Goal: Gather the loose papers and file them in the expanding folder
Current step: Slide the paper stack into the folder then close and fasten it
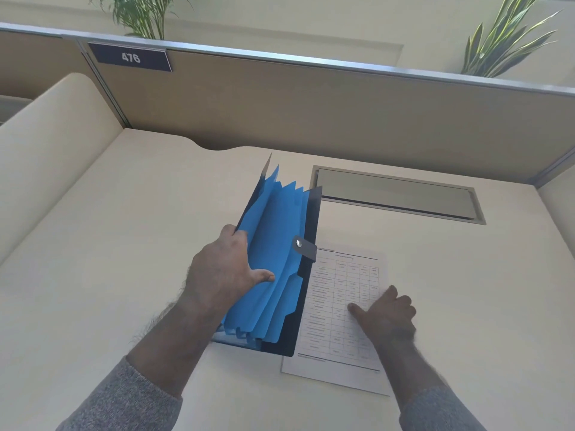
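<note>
Left hand (225, 269) grips the expanding folder (273, 269) at its left wall: fingers hooked over the outer cover, thumb (264, 276) pressed against the blue dividers inside. Folder stands open on the desk (109, 244), mouth up, blue pockets fanned out, dark cover with a snap tab (305, 246) on the side away from that hand.

Right hand (384, 315) lies on a sheet of printed paper (339, 309), just right of the folder. Fingers curled loosely, thumb stretched toward the folder, resting on the printed table. Whether the fingertips pinch the sheet's right edge or merely press on it cannot be told; they are folded under and blurred.

Paper lies flat on the desk, under the right hand; its left margin runs beneath the folder's dark cover. Only one sheet is clearly seen; possibly more lie stacked beneath.

Beyond the right hand, a metal cable hatch (398, 194) is set flush in the desk. Beyond both hands, a partition (311, 113) bears a plate reading 476 (130, 57). Grey sleeves on both forearms.
</note>
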`<action>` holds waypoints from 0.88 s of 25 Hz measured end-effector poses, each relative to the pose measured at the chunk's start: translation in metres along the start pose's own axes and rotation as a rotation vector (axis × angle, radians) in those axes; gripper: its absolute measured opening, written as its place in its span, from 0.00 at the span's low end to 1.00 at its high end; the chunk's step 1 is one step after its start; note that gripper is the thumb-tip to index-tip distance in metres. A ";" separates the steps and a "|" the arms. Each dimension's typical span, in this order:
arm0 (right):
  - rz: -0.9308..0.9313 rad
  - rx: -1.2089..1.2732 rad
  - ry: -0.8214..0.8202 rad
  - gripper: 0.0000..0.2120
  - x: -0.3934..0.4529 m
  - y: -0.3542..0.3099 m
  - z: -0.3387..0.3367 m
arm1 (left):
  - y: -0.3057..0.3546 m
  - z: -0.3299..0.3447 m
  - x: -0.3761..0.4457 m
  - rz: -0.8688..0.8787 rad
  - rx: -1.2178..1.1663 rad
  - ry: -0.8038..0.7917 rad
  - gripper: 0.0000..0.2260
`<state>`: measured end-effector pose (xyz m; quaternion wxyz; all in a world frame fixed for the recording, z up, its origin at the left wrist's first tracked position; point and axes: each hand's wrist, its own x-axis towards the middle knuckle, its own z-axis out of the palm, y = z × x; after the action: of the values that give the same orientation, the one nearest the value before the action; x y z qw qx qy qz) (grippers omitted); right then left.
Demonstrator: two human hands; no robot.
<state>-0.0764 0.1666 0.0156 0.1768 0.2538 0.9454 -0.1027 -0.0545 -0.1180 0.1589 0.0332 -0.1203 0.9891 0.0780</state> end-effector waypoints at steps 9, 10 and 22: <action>0.178 0.057 -0.143 0.47 0.022 -0.015 -0.004 | -0.001 0.003 -0.002 0.017 -0.020 0.031 0.38; 0.193 0.053 -0.149 0.48 0.022 -0.015 -0.006 | -0.001 0.004 -0.002 0.017 -0.023 0.033 0.38; 0.197 0.019 -0.122 0.48 0.019 -0.027 -0.009 | -0.005 0.006 -0.001 0.018 -0.071 0.078 0.38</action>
<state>-0.1083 0.1551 0.0197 0.2410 0.3402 0.9024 -0.1089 -0.0518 -0.1216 0.1525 -0.0103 -0.1152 0.9873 0.1089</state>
